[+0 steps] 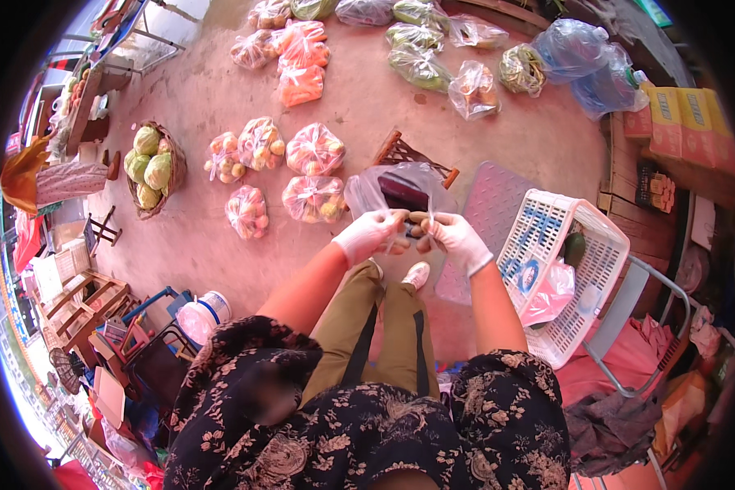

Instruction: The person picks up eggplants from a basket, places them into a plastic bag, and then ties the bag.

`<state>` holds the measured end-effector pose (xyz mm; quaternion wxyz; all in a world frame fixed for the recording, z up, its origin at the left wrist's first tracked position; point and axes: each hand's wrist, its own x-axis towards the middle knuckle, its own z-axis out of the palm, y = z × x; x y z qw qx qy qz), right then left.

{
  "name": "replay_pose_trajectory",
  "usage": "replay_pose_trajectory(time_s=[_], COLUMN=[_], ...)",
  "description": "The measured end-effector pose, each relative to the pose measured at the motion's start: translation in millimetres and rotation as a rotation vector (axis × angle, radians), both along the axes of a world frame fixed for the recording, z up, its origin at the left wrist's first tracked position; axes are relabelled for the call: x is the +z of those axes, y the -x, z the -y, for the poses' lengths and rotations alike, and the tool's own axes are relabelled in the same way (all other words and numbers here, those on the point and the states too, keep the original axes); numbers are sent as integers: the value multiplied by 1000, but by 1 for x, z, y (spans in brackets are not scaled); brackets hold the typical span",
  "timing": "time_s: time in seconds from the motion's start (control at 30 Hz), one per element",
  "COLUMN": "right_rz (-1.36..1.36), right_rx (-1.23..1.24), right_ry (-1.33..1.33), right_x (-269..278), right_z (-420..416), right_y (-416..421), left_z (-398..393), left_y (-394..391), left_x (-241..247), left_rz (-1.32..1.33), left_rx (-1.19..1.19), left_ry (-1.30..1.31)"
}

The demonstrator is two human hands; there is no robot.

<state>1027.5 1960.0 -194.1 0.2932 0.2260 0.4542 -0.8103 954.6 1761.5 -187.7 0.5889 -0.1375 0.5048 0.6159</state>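
A clear plastic bag [367, 187] with dark purple eggplants [403, 191] inside hangs in front of me. My left hand [373, 231], in a white knit glove with tan fingertips, pinches one side of the bag's gathered top. On the other side, my gloved right hand [450, 236] grips the plastic too. The fingertips of both hands nearly meet. Behind the bag, a small wooden folding stool [398, 147] is partly covered. To the right, a white plastic basket [530, 245] holds a dark green vegetable [574, 250] and pink plastic bags [551, 291].
Tied bags of round produce [315, 149], bagged carrots [301, 84] and bagged green vegetables [419, 64] lie on the concrete floor. A wicker basket of cabbages [150, 162] stands left, near another person [67, 177]. Large blue water bottles [606, 82] and yellow-red cartons [680, 122] are at right.
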Motion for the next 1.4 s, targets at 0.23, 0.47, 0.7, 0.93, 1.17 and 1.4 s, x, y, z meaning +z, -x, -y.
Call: replay_pose_trajectory(time_s=[0.23, 0.47, 0.7, 0.93, 1.17, 1.4], right_rz=[-62, 96, 184, 536, 557, 294], right_rx=[204, 163, 378, -685, -794, -480], right_ry=[-11, -211, -933, -157, -4, -316], right_x=[-48, -34, -11, -125, -131, -118], right_z=[16, 22, 20, -8, -9, -22], right_y=[12, 10, 24, -16, -18, -19], left_z=[-28, -40, -41, -9, -36, -23], left_y=[18, 13, 23, -39, -46, -11], left_x=[-45, -79, -66, -146, -168, -147], left_rz=[72, 167, -301, 377, 531, 193], left_rx=[-220, -183, -336, 876, 1149, 575], left_ry=[5, -144, 190, -240, -335, 163])
